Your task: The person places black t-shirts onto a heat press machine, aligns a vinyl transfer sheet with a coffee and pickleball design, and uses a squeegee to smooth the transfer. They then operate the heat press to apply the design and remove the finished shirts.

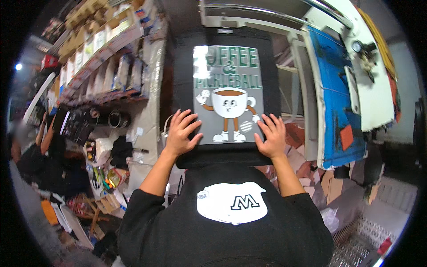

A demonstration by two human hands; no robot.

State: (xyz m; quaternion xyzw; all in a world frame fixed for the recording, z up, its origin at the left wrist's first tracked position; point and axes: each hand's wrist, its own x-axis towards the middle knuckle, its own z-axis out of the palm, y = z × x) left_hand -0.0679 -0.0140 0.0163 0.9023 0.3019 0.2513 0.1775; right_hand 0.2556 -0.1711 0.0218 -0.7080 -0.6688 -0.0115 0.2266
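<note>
A rectangular grey print sheet (227,80) with green lettering and a cartoon cup lies on black fabric (272,58) spread over a flat rectangular board. My left hand (182,132) rests at the sheet's lower left edge, open, fingers spread. Opposite it, at the lower right edge, my right hand (271,135) is also open with fingers apart, touching the sheet or the fabric beside it; I cannot tell which.
Ahead is a metal rail frame (284,11); right, a blue panel (333,102) beside a white machine part (373,102). Left stand boxed shelves (102,66), dark equipment (80,120) and clutter (111,178). Another person (53,164) is at far left.
</note>
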